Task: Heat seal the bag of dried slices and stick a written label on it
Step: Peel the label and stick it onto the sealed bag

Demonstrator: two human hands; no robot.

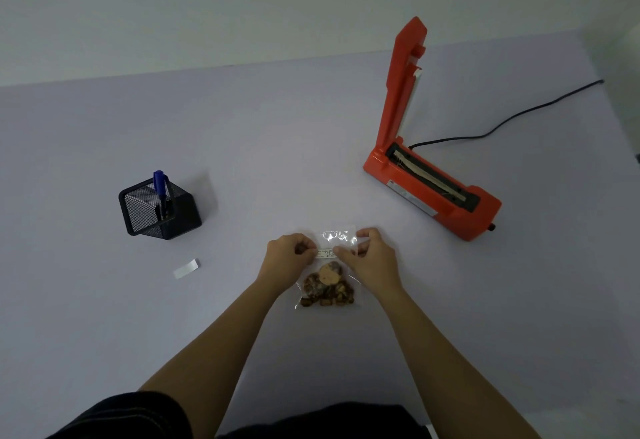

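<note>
A small clear bag (pixel 337 239) of brown dried slices (pixel 327 288) lies flat on the table in front of me. Across its middle runs a white written label (pixel 325 253). My left hand (pixel 289 253) pinches the label's left end at the bag's left edge. My right hand (pixel 370 256) presses fingertips on the label's right part and the bag's right side. The orange heat sealer (pixel 433 185) stands to the right with its arm raised upright, the sealing strip exposed.
A black mesh pen holder (pixel 161 208) with a blue pen (pixel 159 184) stands at the left. A white strip of backing paper (pixel 186 268) lies near it. The sealer's black cord (pixel 519 116) trails to the back right. A wall bounds the table's far edge.
</note>
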